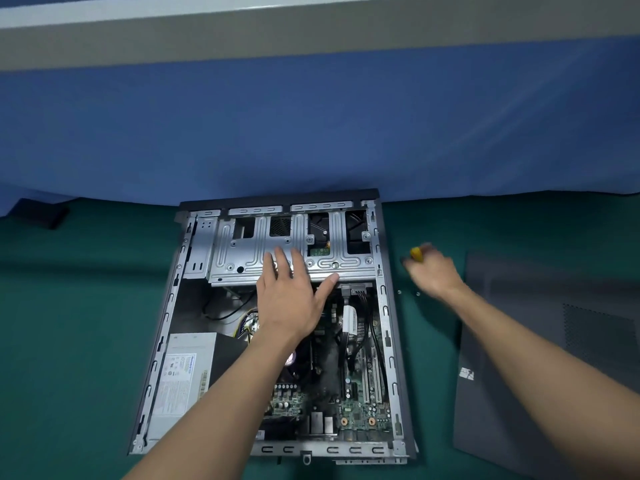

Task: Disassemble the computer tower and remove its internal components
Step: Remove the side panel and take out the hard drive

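The computer tower [277, 323] is lying on its side on the green counter [76, 306], its open side facing up and its far end close to the blue wall [311, 126]. The person's left hand [291, 299] is resting flat, fingers spread apart, on the near edge of the silver drive cage [294, 244] at the tower's far end, the thumb pointing right along that edge and gripping nothing. Below the forearm, the motherboard [356, 400] is showing on the right, with black cables [360, 327] running down from the cage, and the grey power supply [183, 379] is sitting in the near left corner. The right hand [433, 271] is hovering over the counter just right of the tower, blurred, its fingers closed around a yellow-handled screwdriver [415, 253]. Two small screws [408, 292] are lying on the counter near that hand. The dark side panel [547, 358] is lying flat further right, apart from the tower.
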`<state>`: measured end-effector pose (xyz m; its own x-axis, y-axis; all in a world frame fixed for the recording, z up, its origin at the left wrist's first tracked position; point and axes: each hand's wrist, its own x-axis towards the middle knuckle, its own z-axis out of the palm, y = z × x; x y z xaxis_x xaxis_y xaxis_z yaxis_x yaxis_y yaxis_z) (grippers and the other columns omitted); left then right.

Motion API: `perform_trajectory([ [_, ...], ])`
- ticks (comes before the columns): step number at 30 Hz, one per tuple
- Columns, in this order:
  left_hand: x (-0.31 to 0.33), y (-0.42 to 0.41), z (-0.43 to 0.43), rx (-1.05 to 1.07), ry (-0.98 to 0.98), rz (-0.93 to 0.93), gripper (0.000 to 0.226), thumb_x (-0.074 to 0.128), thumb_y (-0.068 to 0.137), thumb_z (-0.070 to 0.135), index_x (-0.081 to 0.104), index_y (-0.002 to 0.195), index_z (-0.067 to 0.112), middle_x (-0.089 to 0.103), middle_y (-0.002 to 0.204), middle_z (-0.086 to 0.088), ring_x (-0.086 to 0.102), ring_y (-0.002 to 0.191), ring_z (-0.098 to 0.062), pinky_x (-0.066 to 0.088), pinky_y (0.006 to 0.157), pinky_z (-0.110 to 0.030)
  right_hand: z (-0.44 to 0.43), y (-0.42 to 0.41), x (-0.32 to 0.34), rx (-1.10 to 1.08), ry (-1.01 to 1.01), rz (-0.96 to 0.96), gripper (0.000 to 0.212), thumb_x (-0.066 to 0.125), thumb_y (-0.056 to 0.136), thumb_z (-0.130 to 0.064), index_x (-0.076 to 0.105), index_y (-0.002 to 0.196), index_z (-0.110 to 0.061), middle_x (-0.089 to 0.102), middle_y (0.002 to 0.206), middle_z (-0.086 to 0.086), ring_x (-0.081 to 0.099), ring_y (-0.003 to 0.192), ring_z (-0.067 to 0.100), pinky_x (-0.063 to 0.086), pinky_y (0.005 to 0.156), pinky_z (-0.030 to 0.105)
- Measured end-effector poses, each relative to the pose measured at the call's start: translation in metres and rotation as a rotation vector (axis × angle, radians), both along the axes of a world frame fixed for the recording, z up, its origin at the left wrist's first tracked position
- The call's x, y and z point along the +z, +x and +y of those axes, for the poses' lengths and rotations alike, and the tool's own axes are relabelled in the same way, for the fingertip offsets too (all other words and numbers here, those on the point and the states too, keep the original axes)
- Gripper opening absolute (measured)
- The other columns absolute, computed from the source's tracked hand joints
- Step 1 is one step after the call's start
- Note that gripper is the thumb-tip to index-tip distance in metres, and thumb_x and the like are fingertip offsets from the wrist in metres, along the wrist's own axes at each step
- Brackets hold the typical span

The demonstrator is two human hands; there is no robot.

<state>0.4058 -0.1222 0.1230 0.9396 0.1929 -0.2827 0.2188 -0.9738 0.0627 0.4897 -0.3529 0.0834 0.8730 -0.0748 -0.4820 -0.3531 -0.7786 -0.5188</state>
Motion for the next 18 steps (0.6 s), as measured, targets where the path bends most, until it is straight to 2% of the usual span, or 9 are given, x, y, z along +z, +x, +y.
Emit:
perform_trajectory([
  [2, 0.002, 0.001, 0.005, -0.024, -0.004, -0.006, 0.091, 0.010, 0.086, 0.074, 0.010, 0.153, 0.013, 0.010, 0.160, -0.014, 0.002, 0.147, -0.031, 0.013, 0.117, -0.043, 0.000, 0.006, 0.029, 0.009, 0.079, -0.080, 0.014, 0.049, 0.094, -0.030, 0.055, 0.096, -0.017, 0.062, 0.093, 0.012, 0.058, 0.087, 0.032, 0.036, 0.066, 0.028],
  [4, 0.003, 0.001, 0.013, -0.063, -0.009, -0.007, 0.085, 0.012, 0.089, 0.071, 0.012, 0.153, 0.015, 0.014, 0.160, -0.013, 0.006, 0.147, -0.030, 0.014, 0.117, -0.042, 0.004, 0.007, 0.062, 0.020, 0.161, -0.195, 0.012, 0.055, 0.093, -0.029, 0.058, 0.088, -0.019, 0.067, 0.083, 0.009, 0.066, 0.079, 0.029, 0.048, 0.070, 0.030],
  [5, 0.005, 0.001, 0.017, -0.084, -0.011, -0.008, 0.082, 0.013, 0.091, 0.070, 0.014, 0.153, 0.016, 0.016, 0.159, -0.012, 0.007, 0.147, -0.029, 0.014, 0.118, -0.042, 0.009, 0.007, 0.079, 0.013, 0.223, -0.240, 0.013, 0.059, 0.091, -0.029, 0.060, 0.083, -0.018, 0.068, 0.078, 0.008, 0.069, 0.075, 0.027, 0.054, 0.074, 0.034],
  [7, 0.007, 0.004, 0.023, -0.123, -0.006, -0.005, 0.076, 0.014, 0.094, 0.066, 0.017, 0.152, 0.016, 0.019, 0.158, -0.013, 0.008, 0.147, -0.029, 0.014, 0.119, -0.043, 0.019, 0.005, 0.110, 0.019, 0.286, -0.324, 0.016, 0.066, 0.086, -0.031, 0.064, 0.078, -0.017, 0.070, 0.074, 0.007, 0.070, 0.074, 0.026, 0.056, 0.077, 0.041],
  [10, 0.013, 0.009, 0.026, -0.122, -0.050, 0.052, 0.074, 0.020, 0.096, 0.063, 0.014, 0.153, 0.016, 0.017, 0.159, -0.013, 0.005, 0.147, -0.034, 0.013, 0.119, -0.046, 0.037, 0.005, 0.145, 0.081, 0.249, -0.459, 0.021, 0.071, 0.081, -0.037, 0.068, 0.086, -0.016, 0.070, 0.079, 0.000, 0.068, 0.077, 0.024, 0.053, 0.077, 0.037],
  [14, 0.021, 0.014, 0.029, -0.139, -0.091, 0.119, 0.071, 0.031, 0.096, 0.060, 0.021, 0.151, 0.015, 0.021, 0.157, -0.015, 0.010, 0.146, -0.037, 0.020, 0.117, -0.046, 0.067, 0.007, 0.163, 0.175, 0.315, -0.549, 0.014, 0.069, 0.086, -0.025, 0.064, 0.093, -0.013, 0.067, 0.082, -0.004, 0.067, 0.080, 0.019, 0.055, 0.081, 0.040],
  [18, 0.028, 0.019, 0.039, -0.163, -0.134, 0.155, 0.055, 0.040, 0.098, 0.052, 0.037, 0.141, 0.018, 0.028, 0.154, -0.013, 0.021, 0.143, -0.035, 0.024, 0.113, -0.045, 0.099, 0.010, 0.158, 0.330, 0.255, -0.635, 0.013, 0.060, 0.092, -0.021, 0.053, 0.103, -0.016, 0.061, 0.082, -0.004, 0.064, 0.082, 0.013, 0.048, 0.076, 0.025],
])
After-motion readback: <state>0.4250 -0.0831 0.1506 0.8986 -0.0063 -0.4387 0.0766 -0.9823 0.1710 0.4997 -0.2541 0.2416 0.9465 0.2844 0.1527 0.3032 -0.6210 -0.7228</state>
